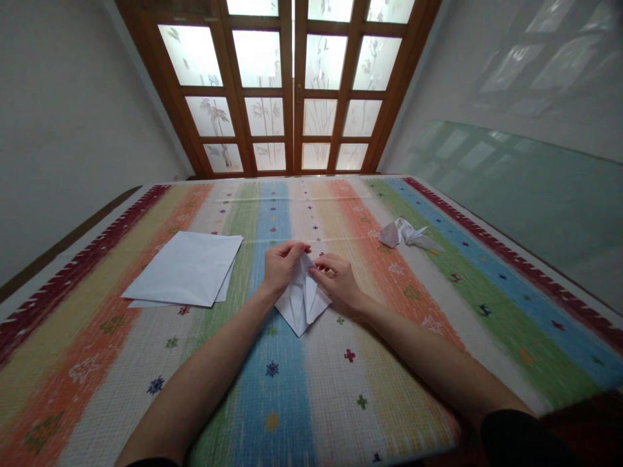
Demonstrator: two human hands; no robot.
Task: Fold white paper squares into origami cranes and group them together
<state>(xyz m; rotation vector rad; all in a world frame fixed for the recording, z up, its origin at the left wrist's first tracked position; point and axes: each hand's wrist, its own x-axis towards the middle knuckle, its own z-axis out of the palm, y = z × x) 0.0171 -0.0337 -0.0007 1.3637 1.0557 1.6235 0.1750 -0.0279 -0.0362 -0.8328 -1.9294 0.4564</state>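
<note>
A folded sheet of white paper (298, 305), creased into a pointed, layered shape, is between my hands over the middle of the table. Its narrow tip points away from me and a lower corner points toward me. My left hand (283, 263) is closed on the upper left edge near the tip, thumb and fingers pinched together. On the upper right edge, my right hand (335, 275) pinches a fold between thumb and fingertips. The fingers partly cover the tip.
Several square white sheets (187, 266) lie stacked at the left. A folded paper crane (406, 233) rests at the right. The striped tablecloth (272, 402) covers the table, with a wood-framed glass door (292, 97) beyond and walls on both sides.
</note>
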